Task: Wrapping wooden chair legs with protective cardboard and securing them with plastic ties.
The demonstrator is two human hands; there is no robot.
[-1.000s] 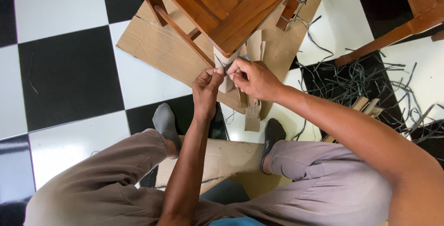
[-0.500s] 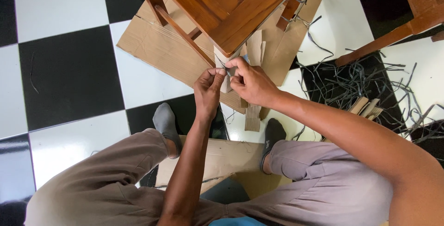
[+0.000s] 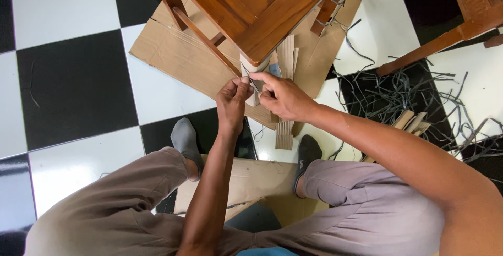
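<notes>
Pinching a thin dark strap at the cardboard-wrapped leg of a wooden chair, the left hand and right hand meet, fingers closed narrowly on it. Doing this well probably means keeping the strap taut against the wrap, hands close together. Loose strap offcuts lie well apart on the checkered floor.

wooden table on cardboard sheet, strap scraps right, hands below table corner
</notes>
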